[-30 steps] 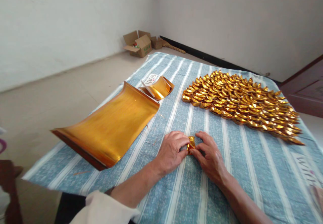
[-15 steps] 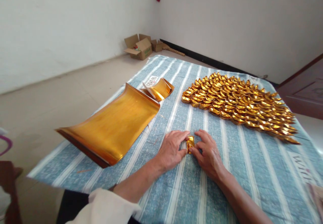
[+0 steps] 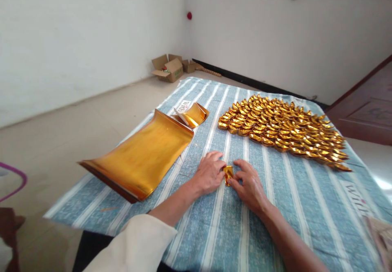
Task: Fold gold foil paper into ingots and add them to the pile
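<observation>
Fingers (image 3: pixel 221 166) of both hands are pinching a small folded piece of gold foil (image 3: pixel 228 174) just below the middle of the frame; the foil is sitting between the two sets of fingertips, pressed from the left by the left hand (image 3: pixel 209 175) and from the right by the right hand (image 3: pixel 249 184), and it is resting on or just above the cloth.

Going from largest to smallest: a blue-and-white striped cloth (image 3: pixel 294 206) is covering the bench and filling most of the lower and middle frame. On it, in the upper right of centre, a broad spread of folded gold ingots (image 3: pixel 281 129) is lying in overlapping rows, well apart from the hands. To the left of centre, a stack of gold foil sheets (image 3: pixel 141 157) is lying with its edges curling upward, near the left hand but not touching it. Just beyond the far corner of that stack, a smaller curled bundle of gold paper (image 3: pixel 191 114) is lying with a white strip showing. In the upper middle of the frame, open cardboard boxes (image 3: pixel 170 68) are standing on the floor against the wall. A white sleeve (image 3: pixel 134 247) is showing at the bottom edge, on the left forearm.
</observation>
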Motion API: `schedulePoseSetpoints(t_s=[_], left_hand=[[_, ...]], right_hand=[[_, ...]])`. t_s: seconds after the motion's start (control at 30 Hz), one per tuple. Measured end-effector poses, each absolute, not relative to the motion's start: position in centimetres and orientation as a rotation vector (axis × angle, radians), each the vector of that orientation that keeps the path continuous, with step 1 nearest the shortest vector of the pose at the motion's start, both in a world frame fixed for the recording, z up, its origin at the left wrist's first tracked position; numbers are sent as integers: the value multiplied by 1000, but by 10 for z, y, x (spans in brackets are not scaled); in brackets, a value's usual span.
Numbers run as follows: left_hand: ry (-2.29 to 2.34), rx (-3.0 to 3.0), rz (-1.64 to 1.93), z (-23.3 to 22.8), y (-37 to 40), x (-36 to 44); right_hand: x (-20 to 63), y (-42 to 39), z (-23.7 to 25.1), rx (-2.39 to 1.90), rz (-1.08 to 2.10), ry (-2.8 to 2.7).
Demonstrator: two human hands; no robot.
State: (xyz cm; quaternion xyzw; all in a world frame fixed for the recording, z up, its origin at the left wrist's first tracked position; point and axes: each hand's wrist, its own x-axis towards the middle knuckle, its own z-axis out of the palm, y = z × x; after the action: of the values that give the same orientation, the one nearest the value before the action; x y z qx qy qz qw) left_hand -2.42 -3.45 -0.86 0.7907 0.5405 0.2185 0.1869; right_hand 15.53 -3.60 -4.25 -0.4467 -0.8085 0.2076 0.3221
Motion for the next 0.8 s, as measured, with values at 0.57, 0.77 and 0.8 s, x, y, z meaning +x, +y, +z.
schedulePoseSetpoints(t_s=[0.57, 0.77, 0.8], left_hand=[[1255, 1100, 883, 10, -43, -12], [1286, 966, 902, 7, -42, -12], [1290, 950, 908, 7, -42, -11]], right_hand=[[153, -43, -34, -1122, 683, -1796], [151, -42, -31, -1103, 695, -1786], [151, -42, -31, -1101, 696, -1785]])
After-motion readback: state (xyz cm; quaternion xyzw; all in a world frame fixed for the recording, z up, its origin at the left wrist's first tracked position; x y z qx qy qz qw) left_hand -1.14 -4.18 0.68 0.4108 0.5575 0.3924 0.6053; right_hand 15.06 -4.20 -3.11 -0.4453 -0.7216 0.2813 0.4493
